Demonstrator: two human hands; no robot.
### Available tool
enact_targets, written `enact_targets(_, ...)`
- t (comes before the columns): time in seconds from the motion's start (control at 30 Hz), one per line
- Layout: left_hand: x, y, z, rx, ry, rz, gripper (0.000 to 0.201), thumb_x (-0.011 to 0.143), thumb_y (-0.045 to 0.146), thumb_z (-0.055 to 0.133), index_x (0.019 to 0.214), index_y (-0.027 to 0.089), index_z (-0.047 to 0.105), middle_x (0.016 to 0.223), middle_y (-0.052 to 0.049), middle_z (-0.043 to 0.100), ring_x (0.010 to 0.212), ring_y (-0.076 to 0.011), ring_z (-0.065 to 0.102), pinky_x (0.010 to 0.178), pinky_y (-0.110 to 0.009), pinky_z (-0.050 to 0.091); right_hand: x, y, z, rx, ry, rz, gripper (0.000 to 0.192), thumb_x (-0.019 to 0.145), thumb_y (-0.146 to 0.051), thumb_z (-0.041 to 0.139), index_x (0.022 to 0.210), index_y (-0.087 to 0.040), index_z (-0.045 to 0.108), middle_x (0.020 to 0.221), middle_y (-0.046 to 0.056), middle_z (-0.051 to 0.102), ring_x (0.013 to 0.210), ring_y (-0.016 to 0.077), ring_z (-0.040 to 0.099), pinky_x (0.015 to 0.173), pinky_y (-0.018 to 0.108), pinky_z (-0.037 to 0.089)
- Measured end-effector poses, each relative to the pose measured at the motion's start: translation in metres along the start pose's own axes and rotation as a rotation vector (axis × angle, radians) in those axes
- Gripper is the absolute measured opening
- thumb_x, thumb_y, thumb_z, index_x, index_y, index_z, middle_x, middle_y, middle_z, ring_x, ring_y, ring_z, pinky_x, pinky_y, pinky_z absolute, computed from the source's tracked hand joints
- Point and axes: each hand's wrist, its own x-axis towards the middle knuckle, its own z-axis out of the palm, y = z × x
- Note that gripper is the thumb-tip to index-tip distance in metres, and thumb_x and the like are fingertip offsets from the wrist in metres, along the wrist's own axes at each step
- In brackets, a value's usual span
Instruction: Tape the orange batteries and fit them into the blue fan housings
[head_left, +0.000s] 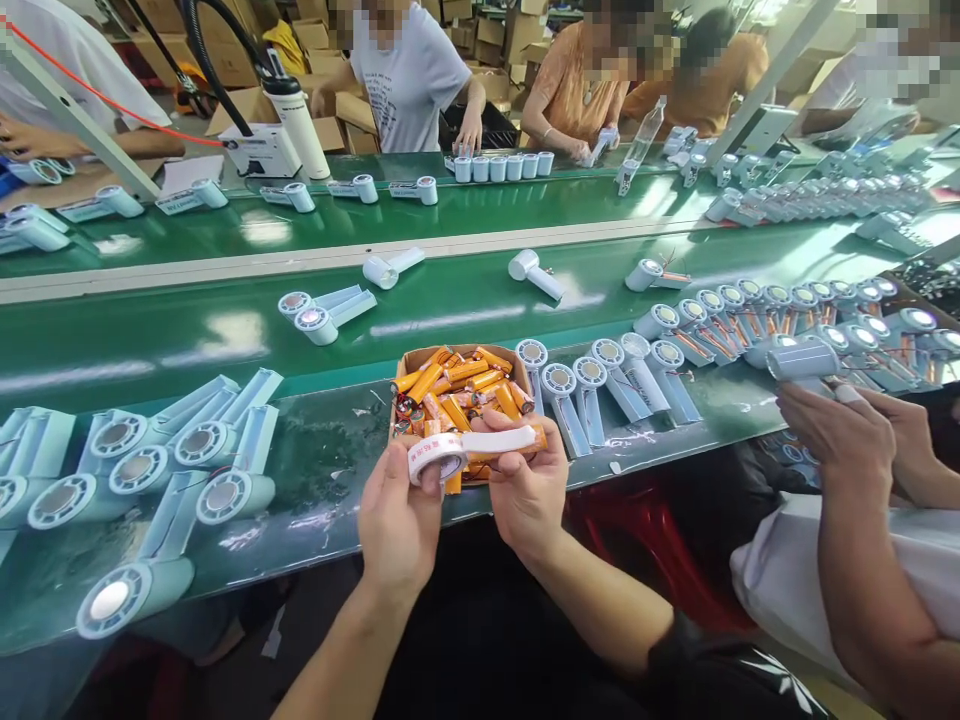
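My left hand (396,525) grips a roll of white tape (424,456) with reddish printing, a finger through its core. A strip of the tape stretches from the roll to the orange cylindrical battery (539,438) that my right hand (531,495) pinches between thumb and fingers. The strip lies along the battery's top and covers much of it. Just beyond both hands, a cardboard box (392,425) holds a heap of orange batteries (466,372). My hands partly hide its near side.
Light-blue handheld fan bodies (142,468) lie at left, with more fan bodies (589,375) right of the box. A green conveyor (450,315) runs behind, carrying several. A co-worker's hands (840,430) hold a fan close on my right. Other people work across the line.
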Motion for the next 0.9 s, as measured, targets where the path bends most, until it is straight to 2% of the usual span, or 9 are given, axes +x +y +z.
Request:
enact_targets(0.1,-0.009,-0.008,-0.007,0.021,-0.018,-0.068,0.063,0.084,0.079,0.079,0.067,0.024,0.054,0.052,0.006,0.034,0.054,-0.0135,0.039,0.056,-0.027,0.044,0.028,-0.025,-0.006,-0.051,-0.103,-0.015,0.053,0.079,-0.066,0.093,0.100,-0.030,0.061,0.088,0.001,0.082,0.083,0.0248,0.083,0.077,0.040,0.073)
enact_targets(0.23,0.019,0.007,-0.022,0.460,-0.263,-0.038,0.070,0.096,0.084,0.056,0.062,0.023,0.052,0.055,0.001,0.048,0.052,-0.0145,0.040,0.051,-0.031,0.035,0.110,-0.092,-0.036,-0.126,0.019,-0.399,0.045,0.096,-0.075,0.071,0.108,-0.033,0.070,0.104,0.000,0.080,0.100,0.0186,0.082,0.077,0.027,0.070)
enact_targets(0.33,0.080,0.032,-0.008,1.037,-0.532,0.116,0.062,0.105,0.068,0.047,0.064,0.022,0.059,0.065,-0.003,0.063,0.060,-0.0177,0.053,0.060,-0.033,0.040,0.145,-0.111,-0.053,-0.155,-0.017,-0.434,0.040,0.095,-0.067,0.079,0.111,-0.032,0.073,0.108,0.000,0.082,0.101,0.0180,0.083,0.079,0.026,0.070)
enact_targets(0.4,0.128,0.041,0.012,1.451,-0.621,0.240,0.044,0.101,0.053,0.056,0.073,0.023,0.070,0.088,-0.006,0.076,0.078,-0.0216,0.066,0.067,-0.034,0.044,0.145,-0.104,-0.060,-0.164,-0.108,-0.294,0.040,0.087,-0.058,0.091,0.108,-0.029,0.075,0.099,0.000,0.084,0.087,0.0184,0.084,0.075,0.028,0.071)
enact_targets(0.47,0.175,0.043,0.033,1.690,-0.644,0.315,0.030,0.097,0.048,0.064,0.086,0.025,0.080,0.109,-0.005,0.081,0.097,-0.0254,0.071,0.074,-0.034,0.049,0.136,-0.095,-0.069,-0.180,-0.153,-0.165,0.049,0.077,-0.053,0.100,0.113,-0.028,0.077,0.089,0.000,0.085,0.076,0.0198,0.084,0.072,0.030,0.072)
enact_targets(0.6,0.273,0.041,0.058,1.813,-0.434,0.364,0.051,0.108,0.049,0.041,0.132,0.023,0.078,0.136,-0.015,0.077,0.126,-0.0352,0.067,0.105,-0.045,0.052,0.129,-0.092,-0.094,-0.212,-0.119,-0.122,0.067,0.068,-0.057,0.105,0.122,-0.031,0.077,0.082,-0.001,0.085,0.071,0.0231,0.084,0.068,0.033,0.073)
enact_targets(0.7,0.348,0.052,0.064,1.939,-0.317,0.301,0.062,0.106,0.057,0.044,0.139,0.014,0.074,0.137,-0.026,0.075,0.129,-0.0455,0.064,0.108,-0.057,0.050,0.138,-0.104,-0.109,-0.271,-0.140,-0.128,0.060,0.071,-0.062,0.102,0.115,-0.031,0.076,0.081,0.001,0.085,0.068,0.0269,0.085,0.061,0.036,0.072)
enact_targets(0.8,0.402,0.058,0.067,2.044,-0.455,0.222,0.055,0.096,0.058,0.063,0.127,0.016,0.079,0.124,-0.023,0.080,0.114,-0.0432,0.072,0.096,-0.050,0.056,0.151,-0.121,-0.114,-0.402,-0.176,-0.157,0.056,0.075,-0.061,0.099,0.116,-0.031,0.076,0.080,0.003,0.086,0.063,0.0282,0.083,0.053,0.033,0.070)
enact_targets(0.9,0.418,0.049,0.068,2.101,-0.710,0.270,0.047,0.087,0.041,0.075,0.130,0.023,0.077,0.129,-0.015,0.079,0.112,-0.0368,0.074,0.094,-0.042,0.056,0.170,-0.136,-0.110,-0.491,-0.213,-0.246,0.048,0.077,-0.052,0.101,0.114,-0.033,0.076,0.078,0.001,0.085,0.063,0.0278,0.084,0.050,0.029,0.068)
